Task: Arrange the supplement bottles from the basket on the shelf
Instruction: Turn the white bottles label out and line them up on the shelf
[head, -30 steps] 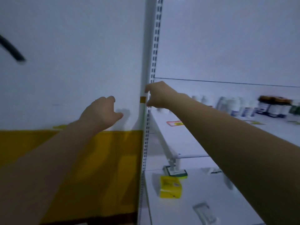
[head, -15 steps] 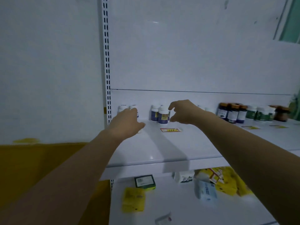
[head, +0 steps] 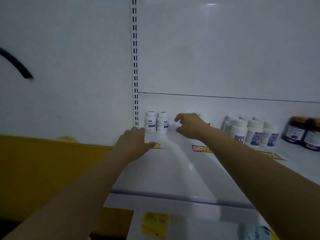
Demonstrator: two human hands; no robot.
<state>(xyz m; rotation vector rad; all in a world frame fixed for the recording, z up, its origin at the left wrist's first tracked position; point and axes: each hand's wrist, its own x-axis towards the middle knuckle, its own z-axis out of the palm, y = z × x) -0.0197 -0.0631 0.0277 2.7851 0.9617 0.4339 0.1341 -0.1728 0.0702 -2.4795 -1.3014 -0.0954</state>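
glossy white metal shelf, two cylindrical white-capped bottles beside slotted upright

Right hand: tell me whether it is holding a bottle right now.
No, the right hand is half open with only empty space between thumb and fingers, just right of the two white bottles on the shelf.

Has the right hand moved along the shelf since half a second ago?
Yes. The right hand has shifted left, closer to the slotted upright and the two white bottles beside it.
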